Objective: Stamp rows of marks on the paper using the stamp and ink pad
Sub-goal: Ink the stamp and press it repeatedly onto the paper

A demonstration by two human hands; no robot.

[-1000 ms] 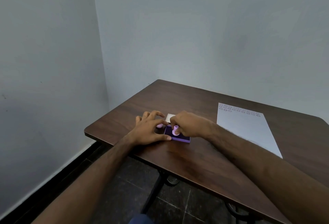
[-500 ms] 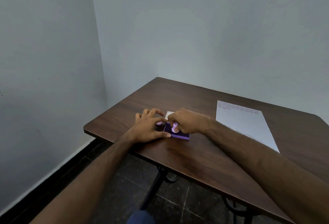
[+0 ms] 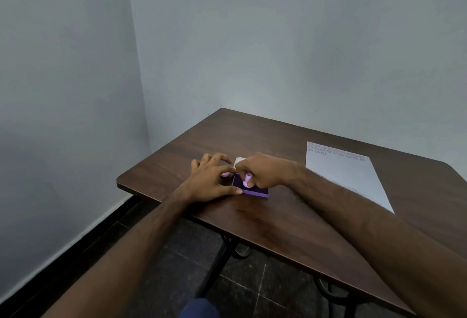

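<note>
Presumably light and rigid, the stamp (image 3: 247, 180) is best pinched at its narrow neck, where the right hand (image 3: 265, 170) closes fingers around it. It is a small lilac plastic peg with a flared base, standing upright on the dark purple ink pad (image 3: 255, 191) near the table (image 3: 252, 135) edge. The left hand (image 3: 211, 180), fingers spread flat, steadies the pad's edge. The paper (image 3: 346, 173), well apart, bears 2 full rows and 2 further marks.

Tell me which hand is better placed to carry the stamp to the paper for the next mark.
The right hand: it already pinches the stamp on the ink pad, and the paper lies on its side. The left hand steadies the pad.
</note>
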